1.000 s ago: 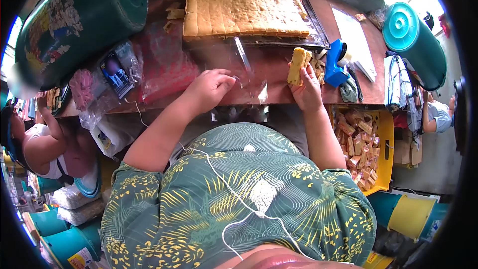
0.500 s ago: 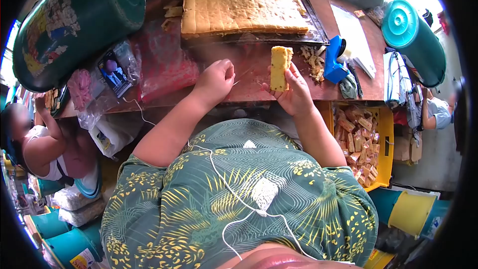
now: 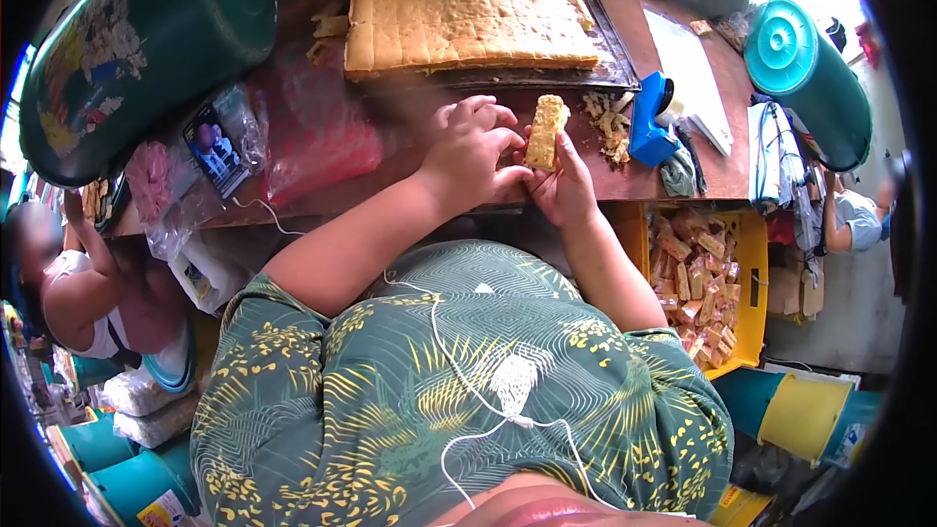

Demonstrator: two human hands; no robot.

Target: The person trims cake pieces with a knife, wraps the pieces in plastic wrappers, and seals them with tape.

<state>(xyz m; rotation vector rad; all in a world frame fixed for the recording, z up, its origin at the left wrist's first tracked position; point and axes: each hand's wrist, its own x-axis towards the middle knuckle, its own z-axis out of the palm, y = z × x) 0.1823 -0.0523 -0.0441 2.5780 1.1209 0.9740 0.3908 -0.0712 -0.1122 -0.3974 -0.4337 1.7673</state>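
Observation:
A yellow cake bar (image 3: 546, 133) is upright in my right hand (image 3: 566, 182), whose fingers wrap its lower part. Close to its left side, my left hand (image 3: 472, 151) has its fingers apart and holds nothing; its fingertips are near the bar. Beyond both hands a large scored slab of cake (image 3: 468, 15) lies on a dark tray (image 3: 613, 51). Cake scraps (image 3: 613, 127) sit on the table right of the bar, beside a blue tape dispenser (image 3: 649, 122).
A yellow crate (image 3: 751, 303) of wrapped bars stands at the right below the table (image 3: 717, 171). Red plastic sheeting (image 3: 317, 141), a phone (image 3: 215, 149) and a large green drum (image 3: 146, 59) are at the left. Co-workers sit at far left (image 3: 83, 283) and far right (image 3: 859, 220).
My left hand has moved right toward the cake bar and its fingers have spread. My right hand has brought the bar leftward from beside the scraps.

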